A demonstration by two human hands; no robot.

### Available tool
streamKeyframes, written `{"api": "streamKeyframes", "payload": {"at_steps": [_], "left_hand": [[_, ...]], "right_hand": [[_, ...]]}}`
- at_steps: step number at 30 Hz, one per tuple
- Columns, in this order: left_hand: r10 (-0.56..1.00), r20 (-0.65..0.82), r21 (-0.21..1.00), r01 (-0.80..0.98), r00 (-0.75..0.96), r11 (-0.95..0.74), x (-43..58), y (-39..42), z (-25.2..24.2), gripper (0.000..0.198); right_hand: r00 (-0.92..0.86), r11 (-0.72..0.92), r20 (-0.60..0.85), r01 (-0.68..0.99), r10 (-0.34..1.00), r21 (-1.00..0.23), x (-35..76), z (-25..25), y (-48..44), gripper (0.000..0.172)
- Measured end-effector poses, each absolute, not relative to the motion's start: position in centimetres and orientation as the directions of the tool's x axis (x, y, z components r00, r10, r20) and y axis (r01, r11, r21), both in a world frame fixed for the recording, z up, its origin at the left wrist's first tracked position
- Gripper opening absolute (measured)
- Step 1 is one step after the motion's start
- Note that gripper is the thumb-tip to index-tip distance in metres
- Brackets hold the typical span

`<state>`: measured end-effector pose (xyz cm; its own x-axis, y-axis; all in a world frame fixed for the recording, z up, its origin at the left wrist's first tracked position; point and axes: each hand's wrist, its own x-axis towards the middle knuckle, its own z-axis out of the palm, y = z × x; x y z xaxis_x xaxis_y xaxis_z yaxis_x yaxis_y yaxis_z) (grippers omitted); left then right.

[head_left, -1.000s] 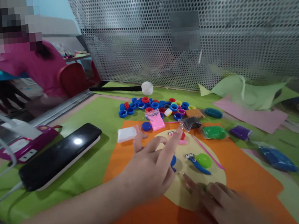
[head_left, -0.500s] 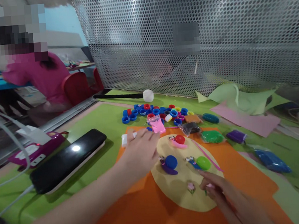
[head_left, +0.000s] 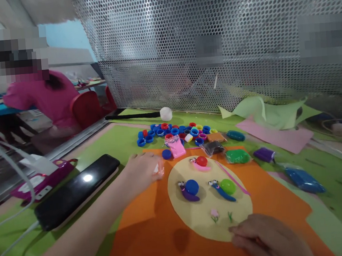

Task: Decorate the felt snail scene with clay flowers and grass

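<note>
My left hand (head_left: 141, 170) lies over a small packet of white clay (head_left: 159, 169) at the far left of the orange sheet (head_left: 155, 231), fingers curled down on it. Beside it is a pale yellow paper circle (head_left: 239, 213) with three clay snails: red and pink (head_left: 199, 162), blue and purple (head_left: 189, 189), green and blue (head_left: 224, 188). Two tiny clay flowers (head_left: 215, 214) sit near its front. My right hand (head_left: 265, 239) rests at the circle's front edge, fingers bent and pressed together; what they hold is hidden.
Several coloured bottle caps (head_left: 177, 130) lie behind the circle, with clay packets: pink (head_left: 175, 147), green (head_left: 237, 156), purple (head_left: 264, 154), blue (head_left: 303, 179). A black phone (head_left: 78, 190) lies left. A perforated metal screen (head_left: 211, 42) stands behind. Another person in pink (head_left: 42, 98) sits far left.
My left hand moved from above the circle leftward and closed down on the white clay packet. My right hand drew back toward me to the circle's front edge.
</note>
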<state>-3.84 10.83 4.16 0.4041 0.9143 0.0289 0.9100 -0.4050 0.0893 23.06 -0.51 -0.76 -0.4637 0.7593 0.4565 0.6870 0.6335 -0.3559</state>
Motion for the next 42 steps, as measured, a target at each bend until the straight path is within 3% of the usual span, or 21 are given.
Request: {"api": "streamKeyframes", "payload": {"at_steps": [4, 7, 10, 14, 19, 24, 26, 30, 34, 42], "left_hand": [[0.905, 0.081, 0.144, 0.894, 0.417, -0.425, -3.4, 10.9, 4.1, 0.024], [0.883, 0.141, 0.195, 0.862, 0.448, -0.468, -3.0, 10.4, 4.4, 0.022], [0.852, 0.213, 0.244, 0.819, 0.478, -0.520, -2.3, 9.4, 4.7, 0.033], [0.739, 0.392, 0.313, 0.675, 0.549, -0.668, -1.5, 7.9, 4.7, 0.041], [0.487, 0.594, 0.175, 0.488, 0.640, -0.855, -1.0, 6.7, 3.9, 0.045], [0.436, 0.592, 0.221, 0.385, 0.677, -0.896, 0.1, 5.5, 3.1, 0.050], [0.398, 0.558, 0.180, 0.362, 0.728, -0.915, 0.7, 5.0, 2.9, 0.047], [0.318, 0.554, 0.080, 0.331, 0.769, -0.940, 1.6, 4.1, 3.0, 0.036], [0.336, 0.563, 0.100, 0.341, 0.755, -0.935, 2.2, 3.6, 3.2, 0.035], [0.343, 0.615, 0.122, 0.344, 0.710, -0.931, 2.9, 2.9, 2.8, 0.032]], "right_hand": [[-0.469, 0.622, 0.428, 0.694, 0.773, -0.363, 23.1, -0.7, 0.6, 0.020], [-0.434, 0.574, 0.513, 0.806, 0.741, -0.148, 23.0, -0.8, 1.2, 0.020], [-0.458, 0.505, 0.563, 0.859, 0.688, 0.082, 22.7, -0.6, 1.1, 0.026], [-0.472, 0.437, 0.502, 0.878, 0.725, 0.195, 22.4, -0.4, 0.1, 0.023], [-0.492, 0.408, 0.466, 0.871, 0.736, 0.275, 22.7, -0.5, -0.2, 0.018], [-0.542, 0.611, 0.629, 0.781, 0.557, 0.132, 22.5, 0.0, -0.3, 0.021], [-0.533, 0.683, 0.677, 0.728, 0.507, 0.062, 22.2, 0.3, -0.8, 0.025], [-0.486, 0.733, 0.715, 0.678, 0.502, -0.054, 21.7, 1.0, -1.1, 0.024], [-0.436, 0.750, 0.742, 0.648, 0.509, -0.134, 21.5, 1.5, -0.5, 0.020], [-0.326, 0.683, 0.669, 0.626, 0.668, -0.376, 21.4, 1.1, -0.5, 0.015]]}}
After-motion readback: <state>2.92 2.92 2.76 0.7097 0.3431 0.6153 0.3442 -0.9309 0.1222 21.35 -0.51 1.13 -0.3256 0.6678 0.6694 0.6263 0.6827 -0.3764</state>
